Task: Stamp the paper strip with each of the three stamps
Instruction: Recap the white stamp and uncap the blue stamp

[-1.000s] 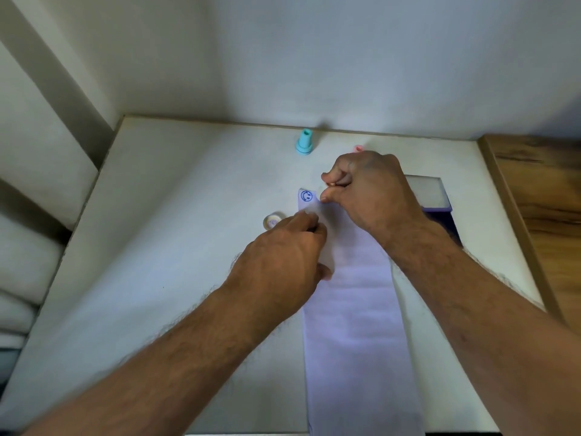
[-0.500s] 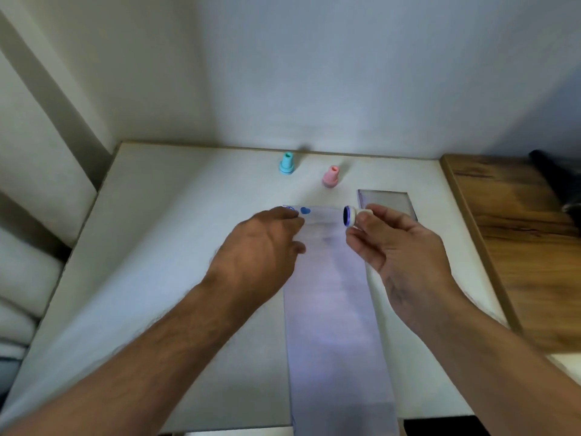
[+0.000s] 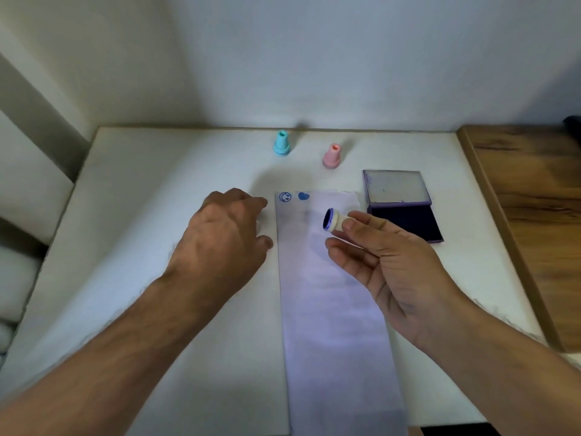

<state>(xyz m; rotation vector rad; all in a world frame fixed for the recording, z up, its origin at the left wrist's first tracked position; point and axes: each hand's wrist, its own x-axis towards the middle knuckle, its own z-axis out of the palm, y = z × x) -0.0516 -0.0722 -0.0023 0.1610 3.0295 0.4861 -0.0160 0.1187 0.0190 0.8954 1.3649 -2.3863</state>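
Observation:
A long white paper strip (image 3: pixel 333 325) lies lengthwise on the white table (image 3: pixel 141 215). Its far end carries a blue smiley print (image 3: pixel 285 197) and a blue heart print (image 3: pixel 303 196). My right hand (image 3: pixel 393 265) holds a small white stamp (image 3: pixel 334 220) above the strip, its blue inked face turned to the left. My left hand (image 3: pixel 223 243) rests just left of the strip, fingers bent around a small clear cap (image 3: pixel 259 225) that is mostly hidden. A teal stamp (image 3: pixel 281 144) and a pink stamp (image 3: pixel 331 157) stand upright at the back.
An open ink pad (image 3: pixel 408 223) with its clear lid (image 3: pixel 396 187) folded back lies right of the strip's far end. A wooden surface (image 3: pixel 534 215) borders the table on the right. A wall rises behind the table.
My right hand lifted the white stamp off the strip, leaving the heart print, and turned it sideways. My left hand slid off the strip's left edge onto the clear cap.

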